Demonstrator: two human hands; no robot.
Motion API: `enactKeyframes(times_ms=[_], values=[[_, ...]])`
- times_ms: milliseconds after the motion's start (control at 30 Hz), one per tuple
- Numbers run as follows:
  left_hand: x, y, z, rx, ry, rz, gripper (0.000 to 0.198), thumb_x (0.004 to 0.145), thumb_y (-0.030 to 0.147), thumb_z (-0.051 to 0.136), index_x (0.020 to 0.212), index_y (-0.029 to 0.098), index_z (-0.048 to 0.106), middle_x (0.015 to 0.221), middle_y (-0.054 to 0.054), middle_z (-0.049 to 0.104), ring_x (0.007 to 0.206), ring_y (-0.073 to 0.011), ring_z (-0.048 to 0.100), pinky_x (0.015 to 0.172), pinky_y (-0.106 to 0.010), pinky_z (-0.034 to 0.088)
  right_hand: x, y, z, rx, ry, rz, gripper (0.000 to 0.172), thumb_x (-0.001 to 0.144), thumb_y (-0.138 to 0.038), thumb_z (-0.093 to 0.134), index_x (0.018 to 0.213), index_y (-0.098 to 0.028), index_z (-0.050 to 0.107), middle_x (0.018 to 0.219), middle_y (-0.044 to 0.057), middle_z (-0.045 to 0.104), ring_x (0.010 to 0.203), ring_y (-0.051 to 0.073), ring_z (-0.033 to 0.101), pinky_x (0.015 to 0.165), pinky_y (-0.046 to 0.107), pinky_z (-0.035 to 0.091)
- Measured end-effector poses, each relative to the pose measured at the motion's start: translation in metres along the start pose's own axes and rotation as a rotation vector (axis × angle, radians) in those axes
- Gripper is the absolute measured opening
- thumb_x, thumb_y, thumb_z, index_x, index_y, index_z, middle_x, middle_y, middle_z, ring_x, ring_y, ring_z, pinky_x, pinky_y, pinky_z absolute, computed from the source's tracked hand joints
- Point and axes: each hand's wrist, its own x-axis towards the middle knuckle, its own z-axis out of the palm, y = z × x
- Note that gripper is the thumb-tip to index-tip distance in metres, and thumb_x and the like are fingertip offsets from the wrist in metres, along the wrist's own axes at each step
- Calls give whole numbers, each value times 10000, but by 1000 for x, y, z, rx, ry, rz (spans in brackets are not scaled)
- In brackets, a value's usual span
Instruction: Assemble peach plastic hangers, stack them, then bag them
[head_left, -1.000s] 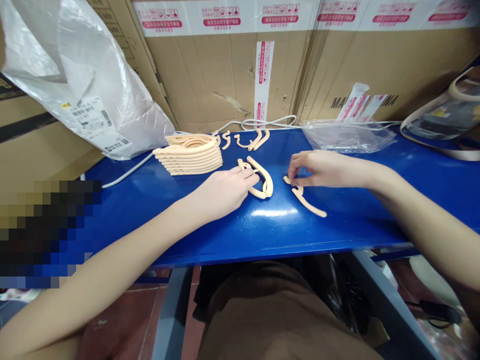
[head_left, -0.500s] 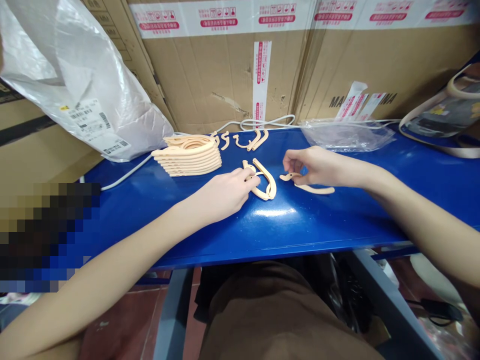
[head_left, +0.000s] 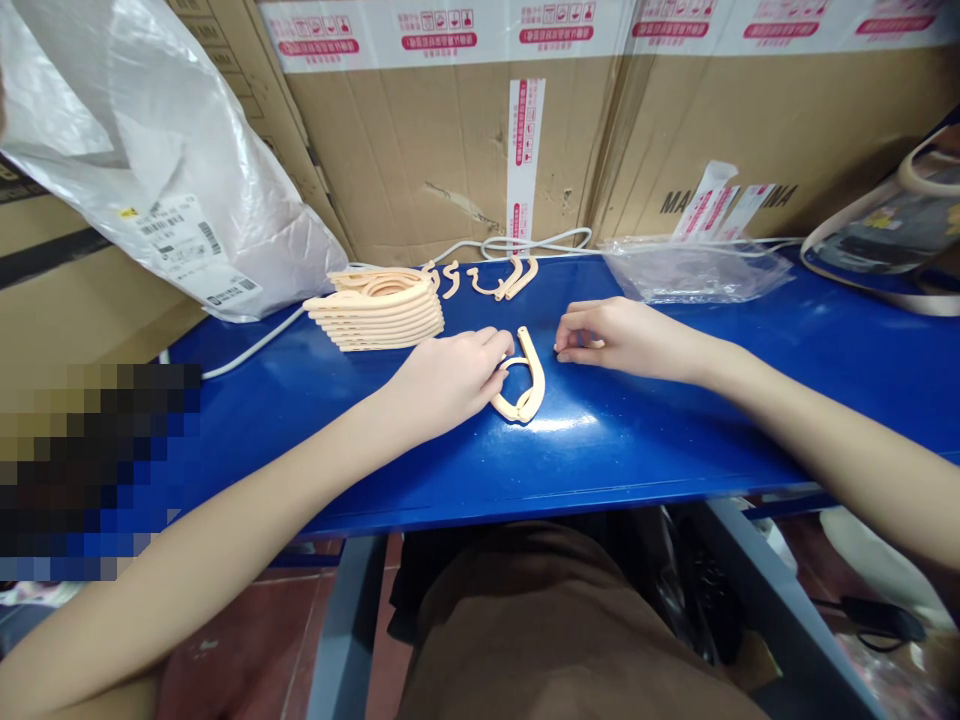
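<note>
while a curved peach plastic piece point(head_left: 531, 385) lies flat on the blue counter point(head_left: 675, 440), the left hand point(head_left: 450, 378) pinches its end between thumb and fingertips. just beside it the right hand point(head_left: 622, 340) is curled, fingertips down; i cannot tell whether it grips anything. a stack of like pieces point(head_left: 379, 312) sits behind.

- The right hand point(head_left: 615, 338) has slid toward 9 o'clock, narrowing the gap to the left hand point(head_left: 450, 380). Its grip is now curled knuckles-up on the desk point(head_left: 637, 430).
- The long strip point(head_left: 592, 343), which lay stretched out at 3 o'clock of that hand, is now drawn in beneath it (only a sliver shows at the fingers).
- The joined curved piece point(head_left: 534, 362) has turned under the left hand's grip, and its free arm now points to 12 o'clock.
</note>
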Motion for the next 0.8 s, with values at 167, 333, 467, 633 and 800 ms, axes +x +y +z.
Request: enactKeyframes(times_ms=[167, 333, 467, 633, 800], values=[[1, -2, 1, -78, 34, -68, 132, 926, 249, 581, 1021, 158, 595, 962, -31, 671, 857, -191, 654, 625, -255, 424, 0, -9, 3, -85, 35, -81, 325, 949, -294, 479, 1230, -212, 620, 958, 68, 595, 816, 186, 573, 742, 314, 440], [2, -8, 10, -249, 91, -113, 180, 878, 221, 627, 1043, 166, 579, 1014, -37, 647, 831, -175, 637, 685, -267, 473, -1, -10, 8, -128, 6, -183, 400, 977, -328, 437, 1340, -260, 590, 1033, 101, 567, 901, 225, 568, 783, 359, 462], [3, -14, 15, -406, 112, -55, 339, 851, 53, 548, 1173, 153, 519, 1148, -72, 607, 928, -167, 634, 812, -294, 509, -1, -12, 8, -176, -5, -183, 415, 984, -364, 429, 1349, -241, 583, 1034, 109, 562, 902, 230, 570, 790, 369, 469], [4, -17, 14, -295, 96, -17, 362, 858, -22, 429, 1172, 128, 528, 1135, -98, 615, 1026, -204, 621, 889, -347, 497, -2, -21, 7, -182, -16, -161, 442, 974, -446, 435, 1284, -183, 609, 1012, 112, 565, 907, 238, 577, 780, 357, 467], [1, -18, 11, -153, 52, 35, 444, 870, -27, 378, 1274, 131, 475, 1150, -109, 623, 1056, -222, 617, 856, -339, 498, -2, -30, 5, -92, 8, -207, 363, 967, -432, 464, 1117, -166, 661, 943, 88, 593, 893, 227, 584, 792, 344, 455]])
